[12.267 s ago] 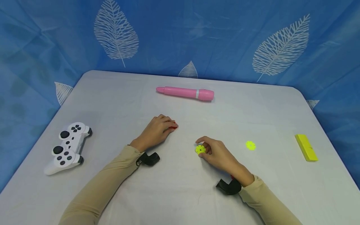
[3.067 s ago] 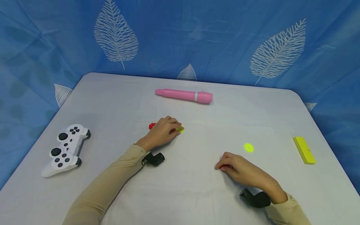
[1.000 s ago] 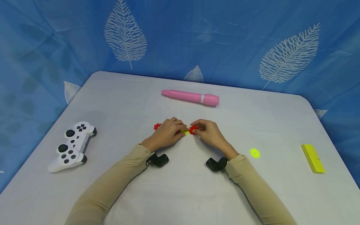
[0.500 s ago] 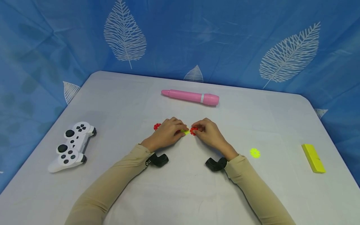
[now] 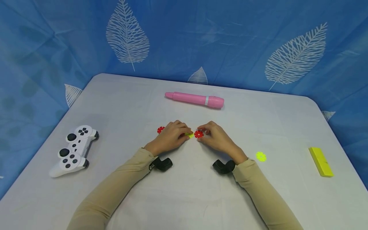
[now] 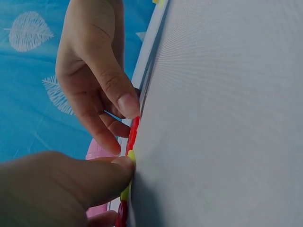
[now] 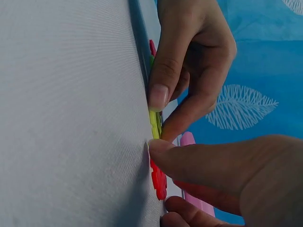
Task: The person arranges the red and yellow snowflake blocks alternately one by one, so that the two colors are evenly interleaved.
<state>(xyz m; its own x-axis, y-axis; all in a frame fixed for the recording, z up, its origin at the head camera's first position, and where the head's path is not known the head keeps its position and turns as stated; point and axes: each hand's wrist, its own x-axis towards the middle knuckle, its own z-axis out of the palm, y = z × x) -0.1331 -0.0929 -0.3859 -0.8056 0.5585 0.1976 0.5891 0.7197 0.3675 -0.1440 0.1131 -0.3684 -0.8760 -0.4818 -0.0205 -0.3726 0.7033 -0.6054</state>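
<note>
Notched plastic interlocking discs lie in a row on the white table (image 5: 184, 191). My left hand (image 5: 170, 136) pinches the yellow disc (image 5: 189, 135) between thumb and fingers, covering most of it. Left of that hand, a red disc (image 5: 160, 129) shows partly. At the other end, a second red disc (image 5: 198, 134) sits right at the yellow one's edge. My right hand (image 5: 217, 137) is around this red disc, thumb and index finger spread apart at its near and far edges. In the right wrist view the thumb touches the red disc (image 7: 159, 179).
A loose yellow disc (image 5: 261, 156) lies right of my right forearm, with a yellow block (image 5: 320, 162) farther right. A white game controller (image 5: 74, 151) is at the left. Behind the hands lies a pink microphone-shaped thing (image 5: 194, 99). A blue leaf-patterned curtain (image 5: 224, 41) hangs behind the table.
My right hand brought the red disc leftward to the yellow one. Over the last half second its thumb slid off the disc's face and the fingers spread. My left hand has stayed on the yellow disc.
</note>
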